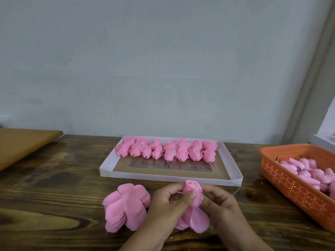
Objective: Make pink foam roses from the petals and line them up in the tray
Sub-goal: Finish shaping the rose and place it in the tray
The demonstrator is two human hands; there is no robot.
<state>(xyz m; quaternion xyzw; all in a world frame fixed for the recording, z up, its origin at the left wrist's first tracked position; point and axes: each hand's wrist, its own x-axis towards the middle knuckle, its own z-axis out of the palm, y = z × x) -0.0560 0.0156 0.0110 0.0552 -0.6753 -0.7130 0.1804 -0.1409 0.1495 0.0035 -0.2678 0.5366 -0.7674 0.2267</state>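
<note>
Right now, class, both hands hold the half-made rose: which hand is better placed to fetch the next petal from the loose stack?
Probably the left hand: the petal stack lies right beside it, while the right hand sits on the far side of the rose and would have to cross over.

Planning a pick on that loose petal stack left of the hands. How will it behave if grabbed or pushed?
Petal stack: probably floppy and very light, since the thin foam sheets droop at their edges. Likely to fan apart if pushed, as the layers look loose. It lies flat on the table, so rolling seems unlikely.

Wooden table point(54, 178) bears tray point(108, 172); basket point(290, 187); petals point(125, 207).
</note>
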